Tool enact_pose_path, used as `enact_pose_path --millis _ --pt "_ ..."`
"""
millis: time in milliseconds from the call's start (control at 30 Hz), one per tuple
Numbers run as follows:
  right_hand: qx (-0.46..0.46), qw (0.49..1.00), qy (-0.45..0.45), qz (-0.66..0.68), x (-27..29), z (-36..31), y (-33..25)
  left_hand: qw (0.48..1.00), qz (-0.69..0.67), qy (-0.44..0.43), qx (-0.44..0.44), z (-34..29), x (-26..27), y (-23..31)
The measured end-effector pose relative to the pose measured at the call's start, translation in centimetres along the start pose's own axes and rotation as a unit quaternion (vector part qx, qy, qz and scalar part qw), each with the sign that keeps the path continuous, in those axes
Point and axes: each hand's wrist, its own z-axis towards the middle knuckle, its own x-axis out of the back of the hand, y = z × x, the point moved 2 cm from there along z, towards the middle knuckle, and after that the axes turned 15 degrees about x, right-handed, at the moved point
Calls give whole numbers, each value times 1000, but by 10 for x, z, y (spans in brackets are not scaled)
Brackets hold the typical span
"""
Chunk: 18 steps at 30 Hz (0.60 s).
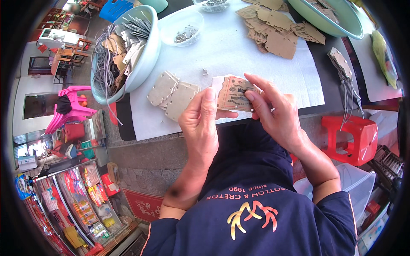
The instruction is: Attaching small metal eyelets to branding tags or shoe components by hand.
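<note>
Just above the near edge of the white-covered table, I hold a brown printed cardboard tag (pixel 234 91) between both hands. My left hand (pixel 200 121) grips its left side, thumb upright and fingers partly hidden behind it. The thumb of my right hand (pixel 275 109) presses on the tag's printed face near the right end, with the fingers curled behind. A pale layer (pixel 218 81) shows behind the tag's upper left edge. To the left of my hands lies a small stack of greyish tags (pixel 173 96) with holes. Tiny metal pieces (pixel 205 71) rest on the cloth beyond.
A pale blue basin (pixel 149 70) with cords and tags stands left. Beyond is a clear bowl (pixel 170 25) of metal pieces. Brown tags (pixel 279 40) are heaped far right, beside a green basin (pixel 351 21). Corded tags (pixel 340 64) hang over the right edge above a red stool (pixel 356 143).
</note>
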Motion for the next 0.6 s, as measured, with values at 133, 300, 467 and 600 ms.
enact_pose_path --millis 133,300,467,600 --pt "24 999 7 -29 -2 2 5 1000 -1 3 4 0 1 -3" --pt "63 996 10 -69 -4 3 4 1000 -2 -4 5 0 1 -4" --pt "128 989 18 -76 -9 5 5 1000 13 20 15 1 -1 -1" --pt "120 988 -1 -92 -7 9 -1 1000 -3 20 10 1 2 0"
